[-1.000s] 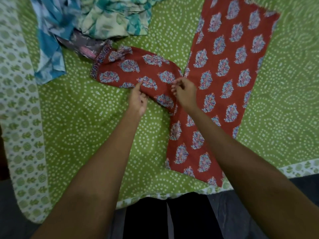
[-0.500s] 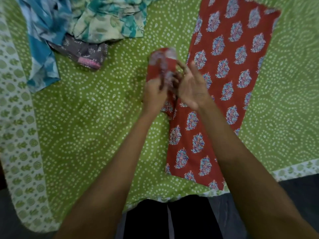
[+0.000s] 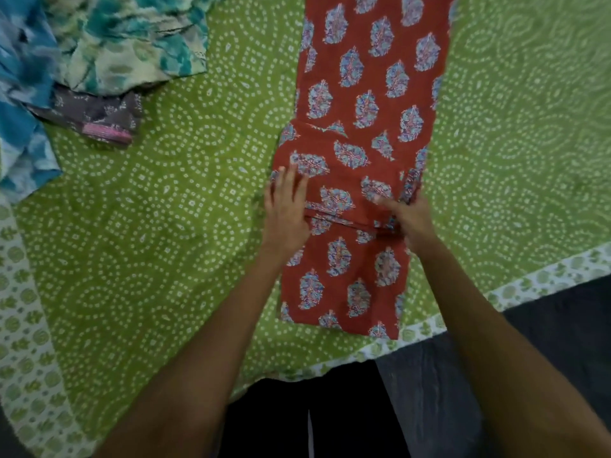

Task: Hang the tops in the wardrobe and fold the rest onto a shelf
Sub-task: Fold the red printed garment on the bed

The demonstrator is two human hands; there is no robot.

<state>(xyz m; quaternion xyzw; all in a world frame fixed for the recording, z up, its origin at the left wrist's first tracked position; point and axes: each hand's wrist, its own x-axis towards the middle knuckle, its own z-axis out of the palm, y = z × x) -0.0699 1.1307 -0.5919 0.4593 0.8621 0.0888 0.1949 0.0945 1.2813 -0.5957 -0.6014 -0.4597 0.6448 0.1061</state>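
A red garment [image 3: 370,94] with a blue leaf print lies lengthwise on the green bedspread [image 3: 172,246]. Its sleeve is folded across the body into a band in the middle. My left hand [image 3: 286,206] rests flat with spread fingers on the left edge of that fold. My right hand [image 3: 408,214] pinches the sleeve's patterned cuff at the garment's right edge. A teal and cream floral garment [image 3: 132,38], a blue tie-dye one [image 3: 23,104] and a grey one with a pink band [image 3: 99,119] lie heaped at the top left.
The bedspread's white leaf-print border [image 3: 545,279] runs along the near edge and the left side. Dark floor [image 3: 545,342] shows beyond the bed's near right corner. My dark-clothed legs stand against the bed at the bottom centre.
The sleeve lay out to the left, was lifted by both hands, and now lies folded across the garment's body. Both hands have come down onto it. The view shifted closer.
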